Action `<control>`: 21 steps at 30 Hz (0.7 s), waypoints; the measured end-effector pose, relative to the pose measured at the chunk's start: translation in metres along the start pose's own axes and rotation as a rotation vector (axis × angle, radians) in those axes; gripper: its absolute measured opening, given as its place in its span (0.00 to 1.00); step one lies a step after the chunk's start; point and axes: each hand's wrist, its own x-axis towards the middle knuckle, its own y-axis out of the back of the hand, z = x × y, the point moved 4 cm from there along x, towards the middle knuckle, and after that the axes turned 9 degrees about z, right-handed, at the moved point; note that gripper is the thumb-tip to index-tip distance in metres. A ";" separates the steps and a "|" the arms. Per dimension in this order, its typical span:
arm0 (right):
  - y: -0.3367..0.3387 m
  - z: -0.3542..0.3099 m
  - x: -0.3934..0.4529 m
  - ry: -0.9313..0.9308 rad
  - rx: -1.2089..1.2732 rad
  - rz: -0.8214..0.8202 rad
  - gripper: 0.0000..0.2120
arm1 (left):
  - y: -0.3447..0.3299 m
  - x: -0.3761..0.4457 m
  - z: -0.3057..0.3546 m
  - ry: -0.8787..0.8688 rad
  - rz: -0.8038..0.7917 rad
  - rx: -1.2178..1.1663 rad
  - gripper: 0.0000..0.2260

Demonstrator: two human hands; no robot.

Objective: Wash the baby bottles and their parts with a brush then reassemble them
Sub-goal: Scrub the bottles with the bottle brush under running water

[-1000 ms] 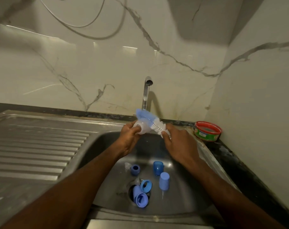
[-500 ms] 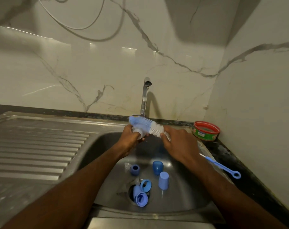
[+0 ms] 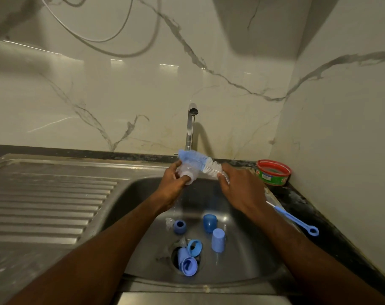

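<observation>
the left hand (image 3: 172, 183) curls around a small clear bottle part (image 3: 187, 173) above the far side of the sink (image 3: 248, 258). the right hand (image 3: 242, 190) grips the bottle brush (image 3: 199, 160), its blue and white bristles lying across that part. below in the basin lie blue caps (image 3: 218, 240) and rings (image 3: 194, 247) around the drain. the tap (image 3: 190, 126) stands just beyond the hands. a red-rimmed tub (image 3: 273, 172) sits on the table at far right.

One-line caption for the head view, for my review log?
Left hand holds a clear bottle part while right hand scrubs it with brush over sink.
</observation>
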 end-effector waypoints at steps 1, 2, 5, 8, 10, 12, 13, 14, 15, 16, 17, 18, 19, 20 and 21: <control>0.000 0.001 0.001 -0.027 -0.026 0.013 0.13 | -0.002 -0.001 0.000 0.005 0.004 0.031 0.28; -0.001 0.002 0.001 -0.042 -0.038 0.020 0.13 | -0.004 -0.002 -0.001 0.001 -0.001 0.064 0.27; -0.001 0.000 -0.004 0.012 0.054 -0.051 0.15 | -0.003 -0.004 0.000 -0.026 0.028 0.109 0.20; 0.001 -0.007 -0.011 0.143 0.111 -0.124 0.17 | 0.003 -0.003 0.003 -0.015 0.103 0.072 0.15; 0.001 -0.006 -0.009 0.105 0.054 -0.091 0.17 | 0.001 -0.003 0.004 0.040 0.100 0.055 0.14; 0.000 -0.003 -0.005 -0.010 -0.025 -0.071 0.15 | -0.003 -0.007 0.003 0.138 0.071 -0.016 0.13; 0.000 -0.002 -0.004 -0.047 -0.057 -0.065 0.15 | -0.007 -0.010 0.003 0.199 0.043 -0.068 0.13; 0.000 0.000 -0.004 -0.062 -0.074 -0.057 0.14 | -0.009 -0.013 0.003 0.252 0.003 -0.111 0.13; 0.001 0.000 -0.005 -0.065 -0.081 -0.047 0.13 | -0.012 -0.014 0.003 0.279 -0.039 -0.130 0.13; 0.002 0.001 -0.006 -0.059 -0.079 -0.039 0.13 | -0.014 -0.015 0.003 0.291 -0.067 -0.142 0.13; 0.004 0.002 -0.008 -0.044 -0.062 -0.036 0.13 | -0.015 -0.014 0.003 0.291 -0.069 -0.156 0.13; 0.004 0.002 -0.009 -0.021 -0.036 -0.033 0.13 | -0.015 -0.012 0.002 0.291 -0.048 -0.175 0.12; 0.005 0.001 -0.010 0.003 -0.014 -0.024 0.13 | -0.015 -0.009 0.001 0.289 -0.017 -0.189 0.12; 0.006 0.000 -0.010 0.019 0.001 -0.013 0.12 | -0.015 -0.007 -0.001 0.287 0.007 -0.196 0.13; 0.006 -0.001 -0.011 0.025 0.011 -0.007 0.12 | -0.014 -0.004 -0.003 0.281 0.025 -0.190 0.15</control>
